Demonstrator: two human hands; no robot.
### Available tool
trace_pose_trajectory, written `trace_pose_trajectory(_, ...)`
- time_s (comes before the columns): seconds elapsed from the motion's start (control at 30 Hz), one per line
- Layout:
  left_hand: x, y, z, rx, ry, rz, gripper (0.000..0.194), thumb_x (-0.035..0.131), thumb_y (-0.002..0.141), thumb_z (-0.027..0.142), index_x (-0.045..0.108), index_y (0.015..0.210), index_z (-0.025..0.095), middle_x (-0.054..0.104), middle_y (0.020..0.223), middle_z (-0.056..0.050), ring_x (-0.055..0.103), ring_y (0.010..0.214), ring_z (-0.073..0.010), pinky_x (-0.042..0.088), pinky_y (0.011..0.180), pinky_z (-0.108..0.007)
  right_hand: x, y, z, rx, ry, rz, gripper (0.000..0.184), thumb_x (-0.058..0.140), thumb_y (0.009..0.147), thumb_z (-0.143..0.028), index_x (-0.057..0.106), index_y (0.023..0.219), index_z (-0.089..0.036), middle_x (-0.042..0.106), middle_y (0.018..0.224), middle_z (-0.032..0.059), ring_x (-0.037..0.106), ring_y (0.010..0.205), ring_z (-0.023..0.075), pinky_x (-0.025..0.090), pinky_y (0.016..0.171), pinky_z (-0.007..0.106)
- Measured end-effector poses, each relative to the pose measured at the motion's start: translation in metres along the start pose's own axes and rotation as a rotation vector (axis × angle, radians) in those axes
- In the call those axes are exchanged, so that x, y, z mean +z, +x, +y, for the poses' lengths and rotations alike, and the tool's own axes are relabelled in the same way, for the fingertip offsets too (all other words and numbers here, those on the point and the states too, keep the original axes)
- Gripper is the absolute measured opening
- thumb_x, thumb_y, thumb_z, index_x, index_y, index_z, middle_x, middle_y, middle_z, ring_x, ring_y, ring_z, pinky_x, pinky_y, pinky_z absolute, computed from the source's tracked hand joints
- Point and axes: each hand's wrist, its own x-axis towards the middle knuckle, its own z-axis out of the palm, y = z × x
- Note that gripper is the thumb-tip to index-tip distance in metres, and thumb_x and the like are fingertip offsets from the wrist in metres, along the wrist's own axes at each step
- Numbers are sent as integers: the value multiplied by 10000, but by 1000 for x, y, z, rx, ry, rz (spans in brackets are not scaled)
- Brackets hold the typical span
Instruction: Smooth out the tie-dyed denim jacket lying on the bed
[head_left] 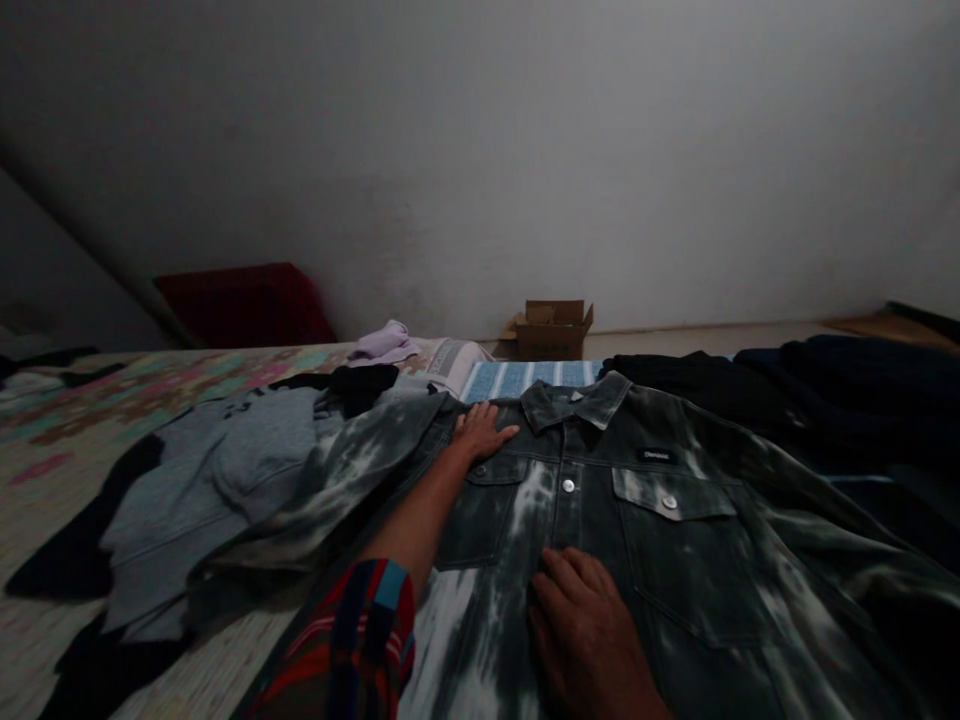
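Note:
A dark tie-dyed denim jacket (pixel 675 540) lies face up and buttoned on the bed, collar away from me. My left hand (pixel 481 432) rests flat on its left shoulder, just beside the collar (pixel 577 400), fingers stretched out. My right hand (pixel 585 630) lies flat on the jacket's front near the button line, fingers apart. Neither hand holds anything. A plaid sleeve (pixel 360 640) covers my left upper arm.
A grey garment (pixel 225 480) and black clothes (pixel 75 550) lie in a heap to the left on a patterned bedspread (pixel 90 400). Dark clothes (pixel 825 390) are piled at the right. Beyond are a striped blue cloth (pixel 517 378), a cardboard box (pixel 553 330) and a red cushion (pixel 244 305) against the wall.

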Motion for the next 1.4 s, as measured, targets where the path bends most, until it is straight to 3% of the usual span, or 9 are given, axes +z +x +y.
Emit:
trace_pose_trajectory(0.23,-5,10,-11,27,-4,-32,678,285,883,616,268,1412,193,169,1546,-112,125,1416,-235,165,1101,-475,-2,1,-1,12,38,-9,199,509,824,-126,596,970,-229,601,1134,32,496,1059,235,399,958,406)
trace_pose_trajectory(0.4,-9,8,8,2,14,28,564,306,919,495,316,1374,162,187,1533,-158,150,1408,-272,193,1080,-510,2,2,1,-3,36,24,200,530,821,-141,599,979,-241,609,1133,22,504,1055,237,402,952,410)
trace_pose_trajectory(0.57,-3,5,33,123,7,18,470,305,940,391,301,1384,238,188,1547,-69,147,1411,-179,167,1110,-405,0,5,0,14,35,25,175,547,817,-142,598,948,-246,610,1118,10,510,1046,225,407,940,382)
trace_pose_trajectory(0.8,4,18,31,136,-24,-34,509,253,945,399,250,1427,236,192,1544,-82,144,1411,-253,146,1094,-532,-4,6,-1,10,32,10,163,547,814,-145,594,936,-241,607,1096,22,513,1025,231,416,922,387)
trace_pose_trajectory(1.4,4,18,26,188,-33,-8,524,274,940,447,259,1421,238,213,1539,-77,168,1403,-256,156,1094,-535,-2,2,0,27,45,-43,198,540,816,-119,596,969,-232,593,1140,31,487,1076,236,382,973,411)
